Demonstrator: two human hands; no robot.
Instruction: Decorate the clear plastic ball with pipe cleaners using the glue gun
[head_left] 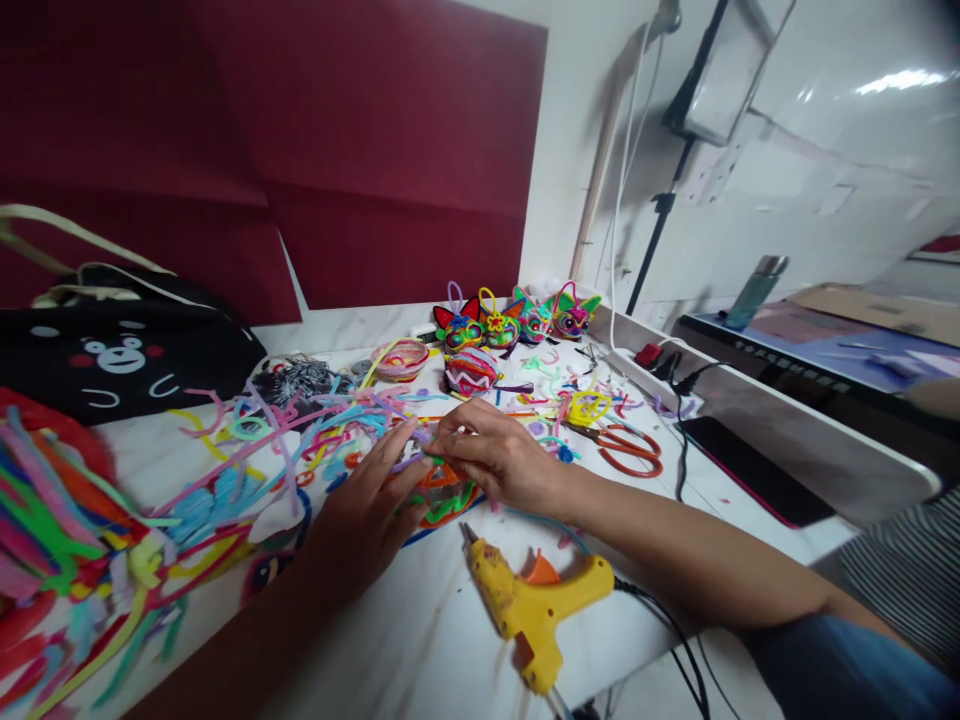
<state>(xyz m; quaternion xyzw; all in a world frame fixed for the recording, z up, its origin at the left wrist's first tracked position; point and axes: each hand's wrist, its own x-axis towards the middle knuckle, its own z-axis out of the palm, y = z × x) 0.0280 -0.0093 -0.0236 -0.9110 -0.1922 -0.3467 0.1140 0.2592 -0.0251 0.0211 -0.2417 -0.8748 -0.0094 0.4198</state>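
My left hand holds a pipe-cleaner craft piece between thumb and fingers, low over the table. Orange triangle shapes and green edging show on the piece, and part of it is hidden by my hands. At its top edge my right hand is closed in a pinch; a small green bit shows by the fingertips, but what they grip is too small to make out. In front of the piece lies a yellow glue gun, its nozzle pointing toward my hands.
Loose pipe cleaners cover the left side of the table. Orange-handled scissors lie right of my hands, near a black phone. Several finished cat-like ornaments stand at the back. A black bag sits far left.
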